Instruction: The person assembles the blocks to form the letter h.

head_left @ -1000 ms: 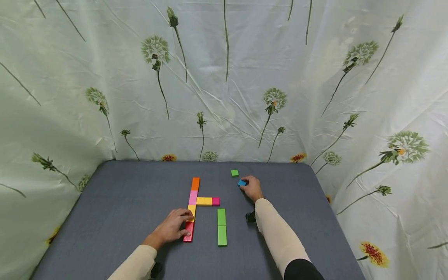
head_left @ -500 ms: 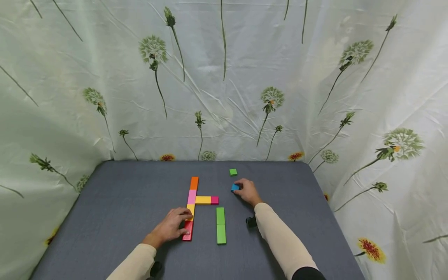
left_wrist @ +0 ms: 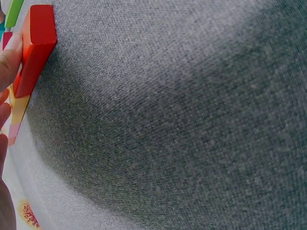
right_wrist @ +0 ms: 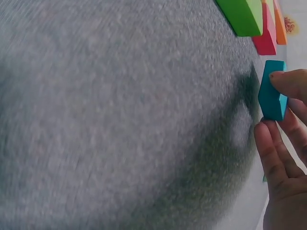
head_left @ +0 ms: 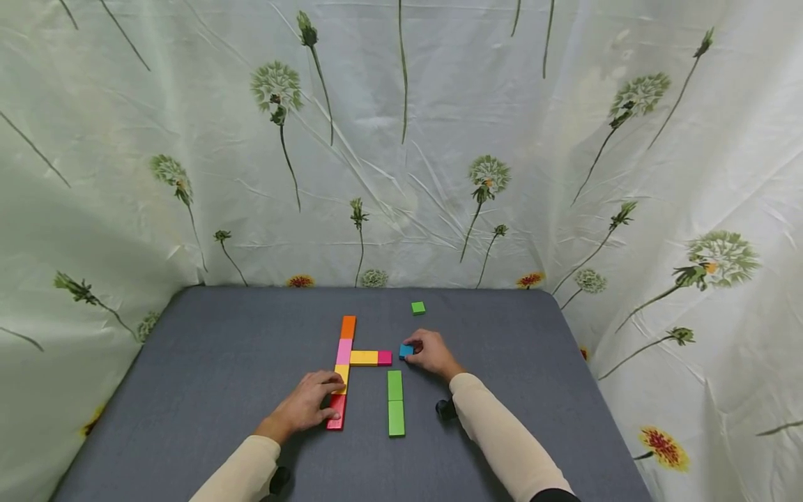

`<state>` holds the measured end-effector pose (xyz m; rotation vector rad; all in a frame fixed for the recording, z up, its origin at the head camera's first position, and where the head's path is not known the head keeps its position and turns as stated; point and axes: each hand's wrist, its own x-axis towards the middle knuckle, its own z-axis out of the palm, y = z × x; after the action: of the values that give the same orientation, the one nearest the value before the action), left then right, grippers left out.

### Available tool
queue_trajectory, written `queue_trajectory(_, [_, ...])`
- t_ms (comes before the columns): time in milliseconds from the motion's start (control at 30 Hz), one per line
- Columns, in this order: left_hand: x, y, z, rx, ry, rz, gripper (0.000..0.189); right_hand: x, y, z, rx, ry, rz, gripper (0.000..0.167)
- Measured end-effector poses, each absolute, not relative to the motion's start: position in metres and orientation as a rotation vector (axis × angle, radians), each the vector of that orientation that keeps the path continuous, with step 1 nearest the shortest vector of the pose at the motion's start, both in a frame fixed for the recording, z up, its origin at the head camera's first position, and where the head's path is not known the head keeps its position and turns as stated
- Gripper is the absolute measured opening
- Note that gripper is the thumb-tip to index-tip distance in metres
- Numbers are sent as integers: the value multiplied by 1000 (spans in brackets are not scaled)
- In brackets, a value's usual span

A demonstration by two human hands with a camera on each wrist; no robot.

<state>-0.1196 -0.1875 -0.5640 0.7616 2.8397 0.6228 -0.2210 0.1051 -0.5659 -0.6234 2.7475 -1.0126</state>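
In the head view my right hand [head_left: 433, 354] pinches a small blue block [head_left: 406, 351] between thumb and fingers, just right of a magenta block [head_left: 385, 358]. Seen from the right wrist, the blue block [right_wrist: 273, 91] is tilted over the cloth. My left hand [head_left: 306, 404] rests by a column of blocks, its fingertips on a yellow block [head_left: 341, 374] and its thumb at a red block [head_left: 336, 414]. A pink block [head_left: 344, 351] and an orange block [head_left: 348, 326] continue that column. A second yellow block [head_left: 364, 358] links the column to the magenta one.
Two green blocks [head_left: 396, 401] lie end to end between the hands, below the magenta block. A small green block [head_left: 418, 308] lies alone near the far edge of the grey cloth-covered table [head_left: 251, 335]. Behind hangs a flowered curtain [head_left: 401, 174].
My right hand has carried the blue block left and toward me, from near the lone green block to beside the magenta block. My left hand has stayed in place.
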Motion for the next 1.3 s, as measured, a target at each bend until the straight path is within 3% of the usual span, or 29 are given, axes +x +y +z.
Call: queue_trajectory(1300, [-118,-188,-566,733,2851,648,47,-229,89,-562,-495,2575,-990,25])
